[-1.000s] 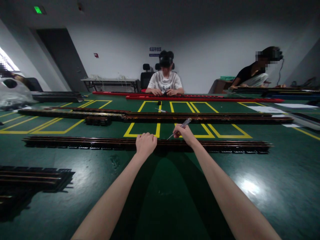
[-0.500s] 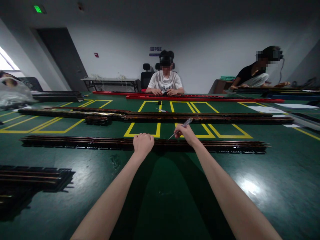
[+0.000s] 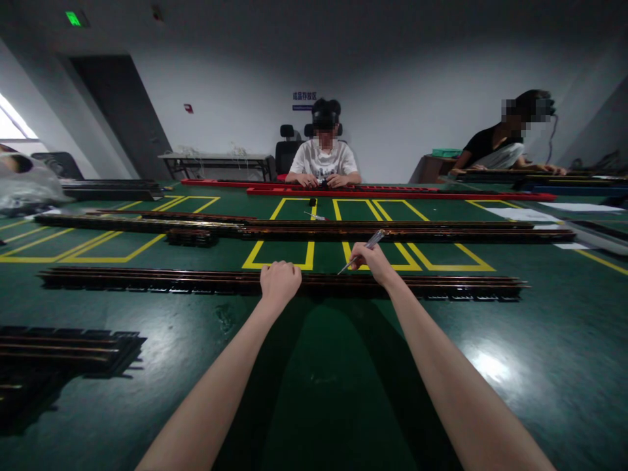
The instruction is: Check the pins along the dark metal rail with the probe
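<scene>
A long black rail with copper-coloured strips (image 3: 161,280) lies crosswise on the green table (image 3: 324,405) in front of me. My left hand (image 3: 280,282) is closed over the rail near its middle, knuckles up. To its right, my right hand (image 3: 371,259) grips a screwdriver (image 3: 375,239) with a clear handle, tilted so that its thin shaft points down and left. The tip comes down at the rail's top strips; whether it touches them I cannot tell. My left fingertips are hidden behind the hand.
More black rails (image 3: 417,230) lie farther back, with a short piece (image 3: 190,237) beside them and another stack (image 3: 63,350) at near left. A second screwdriver (image 3: 316,216) lies beyond. Across the table, a person (image 3: 324,157) handles something small behind red rails (image 3: 402,192); another person (image 3: 495,147) works at right.
My right hand and the screwdriver have shifted a little to the right along the rail. The left hand stays in place. The person at right has moved a hand slightly.
</scene>
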Available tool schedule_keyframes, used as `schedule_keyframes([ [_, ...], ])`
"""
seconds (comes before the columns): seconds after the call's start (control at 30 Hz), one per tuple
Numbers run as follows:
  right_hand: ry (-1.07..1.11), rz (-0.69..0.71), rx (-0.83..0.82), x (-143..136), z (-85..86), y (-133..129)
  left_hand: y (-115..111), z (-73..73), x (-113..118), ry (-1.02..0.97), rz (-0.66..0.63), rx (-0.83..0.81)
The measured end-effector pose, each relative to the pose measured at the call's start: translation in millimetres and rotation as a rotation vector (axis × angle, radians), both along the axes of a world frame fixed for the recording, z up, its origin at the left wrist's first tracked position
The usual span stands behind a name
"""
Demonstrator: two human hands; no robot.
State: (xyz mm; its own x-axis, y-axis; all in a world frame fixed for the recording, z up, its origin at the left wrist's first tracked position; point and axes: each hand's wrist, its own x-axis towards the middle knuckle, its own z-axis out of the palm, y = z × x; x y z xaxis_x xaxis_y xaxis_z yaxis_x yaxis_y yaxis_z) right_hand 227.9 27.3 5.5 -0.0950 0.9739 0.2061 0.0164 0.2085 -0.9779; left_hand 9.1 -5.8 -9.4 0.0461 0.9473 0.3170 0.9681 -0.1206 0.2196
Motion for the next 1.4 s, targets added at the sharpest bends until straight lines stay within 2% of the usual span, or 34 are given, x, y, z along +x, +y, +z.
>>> schedule_keyframes([
  [0.37,-0.01,0.072,-0.037,-8.9,1.3,-2.8,1.6,4.5,-13.7,-0.004,0.034,-0.04],
  [0.8,0.087,-0.002,-0.034,-5.8,-5.2,0.5,3.0,2.7,-18.7,-0.012,-0.015,-0.031],
  [1.13,0.042,0.073,-0.045,-13.2,1.8,-4.6,4.0,3.2,-28.8,0.006,-0.008,-0.005],
  [1.4,0.056,0.069,-0.042,-16.9,-2.1,-3.0,-0.3,5.8,-28.5,0.026,0.023,0.001],
])
